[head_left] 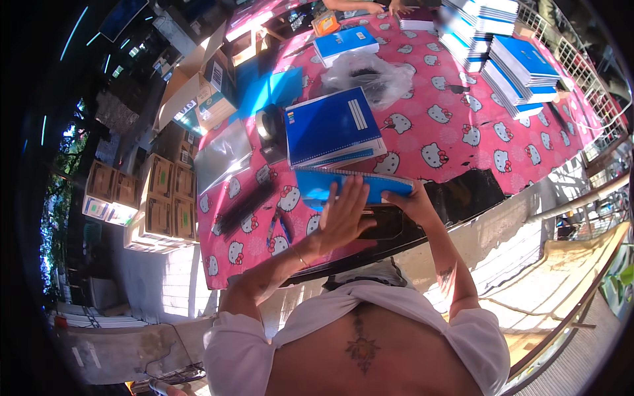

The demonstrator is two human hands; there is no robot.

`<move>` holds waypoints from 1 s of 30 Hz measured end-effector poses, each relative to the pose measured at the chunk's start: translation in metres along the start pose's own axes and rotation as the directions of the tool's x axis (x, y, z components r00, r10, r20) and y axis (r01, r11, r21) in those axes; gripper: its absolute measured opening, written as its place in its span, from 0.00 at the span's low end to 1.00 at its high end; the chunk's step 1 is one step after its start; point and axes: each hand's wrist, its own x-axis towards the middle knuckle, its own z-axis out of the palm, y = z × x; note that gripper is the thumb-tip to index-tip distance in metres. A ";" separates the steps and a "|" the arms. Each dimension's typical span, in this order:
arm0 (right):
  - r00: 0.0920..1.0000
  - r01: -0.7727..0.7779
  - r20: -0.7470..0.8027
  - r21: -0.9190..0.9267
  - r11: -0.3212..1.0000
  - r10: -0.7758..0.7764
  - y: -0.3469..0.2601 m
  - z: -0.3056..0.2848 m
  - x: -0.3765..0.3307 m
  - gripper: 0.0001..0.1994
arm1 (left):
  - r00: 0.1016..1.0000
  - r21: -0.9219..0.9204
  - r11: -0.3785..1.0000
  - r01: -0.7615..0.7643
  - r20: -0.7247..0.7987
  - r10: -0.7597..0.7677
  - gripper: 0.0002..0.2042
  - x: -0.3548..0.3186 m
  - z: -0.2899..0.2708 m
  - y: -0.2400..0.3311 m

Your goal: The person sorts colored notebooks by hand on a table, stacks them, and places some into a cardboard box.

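A light-blue notebook lies near the table's front edge, with a row of binding holes or coil along its far edge. My left hand rests flat on its cover, fingers stretched and slightly apart. At the notebook's right end, my right hand grips the corner, thumb on top. Just beyond is a small pile of dark-blue notebooks, their edges uneven. Left of my left hand lie a bundle of thin black strands and a pair of pliers.
A black tape dispenser, clear plastic sheets and a crumpled plastic bag surround the pile. Notebook stacks stand far right. An open carton is at left. Another person's hands show at the far edge.
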 end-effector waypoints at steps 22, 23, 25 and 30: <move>0.996 0.039 -0.074 -0.085 0.996 -0.046 0.006 0.002 -0.007 0.18 | 0.991 -0.023 0.991 -0.129 -0.046 0.128 0.41 0.068 -0.021 0.018; 0.988 0.120 -0.092 -0.081 0.989 -0.128 0.011 0.002 -0.006 0.19 | 0.990 -0.017 0.991 -0.133 -0.053 0.132 0.41 0.045 -0.006 0.029; 0.961 0.235 -0.104 -0.181 0.955 -0.257 0.012 0.013 -0.005 0.20 | 0.968 -0.066 0.967 -0.246 -0.074 0.241 0.41 -0.008 0.030 0.042; 0.984 0.149 -0.064 -0.200 0.968 -0.165 0.011 0.000 -0.007 0.20 | 0.994 -0.014 0.994 -0.105 -0.044 0.105 0.42 0.051 -0.006 0.041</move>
